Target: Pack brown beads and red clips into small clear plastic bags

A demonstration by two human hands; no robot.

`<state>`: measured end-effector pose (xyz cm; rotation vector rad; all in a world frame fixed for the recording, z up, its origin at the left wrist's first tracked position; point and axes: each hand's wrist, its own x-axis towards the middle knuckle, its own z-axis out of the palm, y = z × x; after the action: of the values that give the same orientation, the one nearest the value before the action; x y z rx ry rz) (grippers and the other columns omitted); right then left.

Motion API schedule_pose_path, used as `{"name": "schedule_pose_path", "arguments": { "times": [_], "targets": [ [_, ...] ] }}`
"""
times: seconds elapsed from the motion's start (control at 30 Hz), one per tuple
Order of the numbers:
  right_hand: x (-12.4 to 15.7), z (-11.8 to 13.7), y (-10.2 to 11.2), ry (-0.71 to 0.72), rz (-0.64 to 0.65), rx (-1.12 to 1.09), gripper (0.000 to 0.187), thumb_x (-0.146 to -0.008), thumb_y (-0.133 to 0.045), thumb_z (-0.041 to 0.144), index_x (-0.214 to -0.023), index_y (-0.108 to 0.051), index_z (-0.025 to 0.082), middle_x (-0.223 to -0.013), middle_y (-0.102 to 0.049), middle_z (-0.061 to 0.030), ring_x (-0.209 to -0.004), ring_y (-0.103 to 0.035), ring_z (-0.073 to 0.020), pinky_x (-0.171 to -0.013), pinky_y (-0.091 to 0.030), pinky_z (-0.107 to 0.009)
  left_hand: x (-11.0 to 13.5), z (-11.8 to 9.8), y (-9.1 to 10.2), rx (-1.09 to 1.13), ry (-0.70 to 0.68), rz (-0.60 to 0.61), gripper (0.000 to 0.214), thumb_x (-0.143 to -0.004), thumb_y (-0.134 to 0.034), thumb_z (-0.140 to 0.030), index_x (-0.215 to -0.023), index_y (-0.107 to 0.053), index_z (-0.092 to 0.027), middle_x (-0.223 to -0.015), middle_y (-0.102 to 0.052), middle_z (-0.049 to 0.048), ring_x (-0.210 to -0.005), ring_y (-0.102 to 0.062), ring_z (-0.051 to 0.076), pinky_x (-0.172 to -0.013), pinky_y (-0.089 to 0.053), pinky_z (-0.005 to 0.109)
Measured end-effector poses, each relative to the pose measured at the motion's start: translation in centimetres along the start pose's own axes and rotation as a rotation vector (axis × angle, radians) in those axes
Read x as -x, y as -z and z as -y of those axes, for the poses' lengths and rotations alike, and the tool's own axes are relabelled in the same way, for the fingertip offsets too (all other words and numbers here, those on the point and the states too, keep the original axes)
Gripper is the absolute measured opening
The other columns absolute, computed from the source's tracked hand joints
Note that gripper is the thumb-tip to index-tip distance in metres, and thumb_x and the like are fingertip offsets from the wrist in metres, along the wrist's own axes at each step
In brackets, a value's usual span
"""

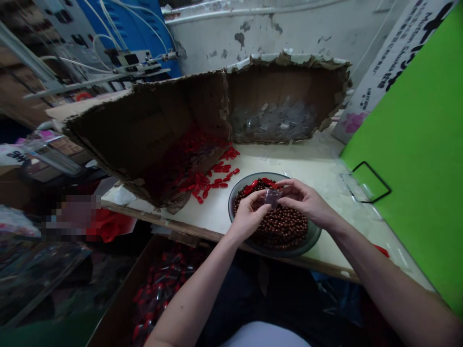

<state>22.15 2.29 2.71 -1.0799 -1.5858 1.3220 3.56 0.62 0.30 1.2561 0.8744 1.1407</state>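
Note:
My left hand (249,212) and my right hand (304,200) meet over a dark round bowl (313,238) full of small brown beads (285,226). Both pinch a small clear plastic bag (272,196) between their fingertips, held just above the beads. A few red capsule-shaped pieces (260,183) lie at the far rim of the bowl. Both hands are closed on the bag.
A torn cardboard box (173,125) lies open on its side behind the bowl, with red pieces (213,173) spilling onto the white table (325,164) and clear bags (275,120) inside. A green panel (419,144) stands at right. Below the table a box (159,284) holds filled packets.

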Motion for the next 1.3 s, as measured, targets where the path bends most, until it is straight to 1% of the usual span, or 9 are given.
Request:
{"name": "schedule_pose_path", "arguments": {
  "times": [0.07,0.17,0.3,0.47,0.63,0.73,0.9,1.07,1.3],
  "targets": [
    [0.0,0.5,0.5,0.048,0.038,0.064,0.044,-0.077,-0.072,0.035,-0.117,-0.057,0.024,-0.104,-0.067,-0.005,-0.091,-0.066,-0.0192,-0.087,-0.052,-0.038,0.1,-0.1,0.4,-0.012,0.025,0.026,0.04,-0.077,-0.065,-0.019,-0.116,-0.062,-0.014,-0.109,-0.07,0.0109,-0.101,-0.065,0.022,-0.094,-0.049,0.036],
    [-0.2,1.2,0.8,0.087,0.127,0.176,0.041,-0.076,-0.072,0.033,-0.114,-0.059,0.024,-0.107,-0.066,-0.0058,-0.092,-0.066,-0.0192,-0.086,-0.053,-0.037,0.3,-0.3,0.8,-0.036,0.049,0.082,0.042,-0.076,-0.065,-0.018,-0.117,-0.063,-0.013,-0.114,-0.068,0.0114,-0.106,-0.062,0.023,-0.097,-0.047,0.037],
    [-0.3,1.8,0.7,0.062,0.203,0.248,0.033,-0.077,-0.071,0.034,-0.104,-0.059,0.022,-0.096,-0.07,-0.0041,-0.087,-0.067,-0.0196,-0.08,-0.054,-0.035,0.4,-0.3,1.2,-0.068,0.074,0.121,0.041,-0.076,-0.065,-0.019,-0.117,-0.064,-0.014,-0.115,-0.068,0.0111,-0.11,-0.06,0.024,-0.099,-0.044,0.038],
    [0.0,1.4,0.9,0.014,0.152,0.331,0.025,-0.077,-0.07,0.038,-0.092,-0.06,0.021,-0.079,-0.068,-0.0016,-0.072,-0.065,-0.0172,-0.069,-0.053,-0.032,0.4,-0.2,1.9,-0.059,0.06,0.105,0.039,-0.077,-0.062,-0.018,-0.116,-0.065,-0.016,-0.117,-0.068,0.0105,-0.11,-0.06,0.024,-0.1,-0.044,0.039],
    [0.3,1.2,0.9,0.1,0.098,0.464,0.024,-0.077,-0.07,0.034,-0.096,-0.062,0.021,-0.091,-0.07,-0.0038,-0.081,-0.066,-0.0191,-0.077,-0.052,-0.034,0.5,-0.1,2.1,-0.019,0.08,0.112,0.04,-0.077,-0.063,-0.017,-0.116,-0.065,-0.017,-0.116,-0.068,0.0096,-0.107,-0.061,0.023,-0.098,-0.045,0.038],
    [0.3,1.4,0.6,0.141,0.123,0.483,0.022,-0.078,-0.068,0.034,-0.096,-0.063,0.022,-0.091,-0.07,-0.0033,-0.082,-0.066,-0.0186,-0.078,-0.051,-0.033,0.5,0.1,1.9,-0.016,0.097,0.128,0.041,-0.077,-0.063,-0.018,-0.118,-0.065,-0.017,-0.116,-0.068,0.0101,-0.107,-0.061,0.023,-0.097,-0.045,0.037],
    [0.2,1.6,0.6,0.063,0.167,0.468,0.02,-0.078,-0.068,0.037,-0.085,-0.061,0.02,-0.072,-0.065,-0.0002,-0.067,-0.059,-0.015,-0.064,-0.048,-0.028,0.5,0.2,1.9,-0.004,0.12,0.135,0.04,-0.076,-0.063,-0.016,-0.116,-0.066,-0.017,-0.118,-0.067,0.01,-0.106,-0.061,0.022,-0.091,-0.047,0.034],
    [0.4,1.6,0.8,0.003,0.212,0.416,0.023,-0.077,-0.068,0.041,-0.085,-0.06,0.02,-0.071,-0.063,0.0006,-0.066,-0.057,-0.0148,-0.062,-0.045,-0.028,0.6,0.1,1.8,0.049,0.175,0.137,0.039,-0.074,-0.064,-0.017,-0.113,-0.067,-0.018,-0.116,-0.068,0.0089,-0.096,-0.062,0.019,-0.076,-0.049,0.027],
    [0.4,2.1,1.0,-0.023,0.251,0.477,0.022,-0.075,-0.069,0.04,-0.081,-0.061,0.02,-0.065,-0.061,0.0025,-0.062,-0.055,-0.013,-0.058,-0.042,-0.026,0.5,-0.1,1.8,0.044,0.203,0.17,0.038,-0.074,-0.065,-0.018,-0.112,-0.069,-0.016,-0.112,-0.07,0.0088,-0.085,-0.062,0.015,-0.072,-0.048,0.024]
  ]
}}
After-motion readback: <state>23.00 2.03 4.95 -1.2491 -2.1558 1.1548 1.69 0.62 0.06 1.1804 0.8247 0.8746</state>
